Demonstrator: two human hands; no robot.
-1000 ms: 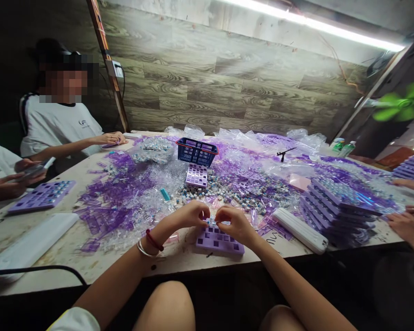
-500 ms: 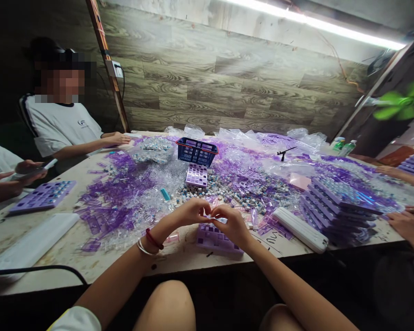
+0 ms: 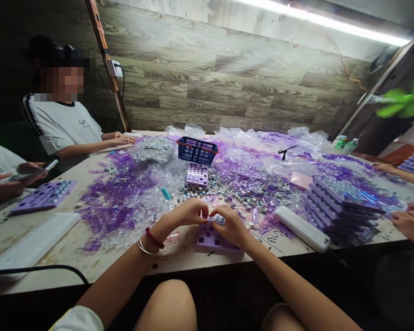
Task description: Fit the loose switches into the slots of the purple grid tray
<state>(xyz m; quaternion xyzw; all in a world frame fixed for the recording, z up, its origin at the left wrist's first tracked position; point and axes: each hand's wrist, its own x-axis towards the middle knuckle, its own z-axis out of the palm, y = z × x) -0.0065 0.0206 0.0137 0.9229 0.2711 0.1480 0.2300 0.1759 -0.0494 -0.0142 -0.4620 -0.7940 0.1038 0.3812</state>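
My left hand (image 3: 187, 213) and my right hand (image 3: 229, 225) meet fingertip to fingertip just above a purple slotted tray (image 3: 210, 241) at the table's near edge. Both are curled in a pinch. Between them sits a small pale blue-white piece (image 3: 215, 220), which looks like one of the small switches. The left wrist wears a red band and a silver bangle. Behind the hands lies a heap of loose small switches (image 3: 238, 191) among clear and purple plastic bits.
A blue basket (image 3: 196, 151) stands at mid-table with another purple tray (image 3: 197, 174) before it. Stacked purple trays (image 3: 341, 207) and a white bar (image 3: 301, 229) lie right. Other people sit left and right; a second white bar (image 3: 31, 246) and black cable (image 3: 37, 269) lie left.
My hands have drawn closer together and shifted slightly toward me over the tray. The person at far left leaned back and moved an arm forward on the table.
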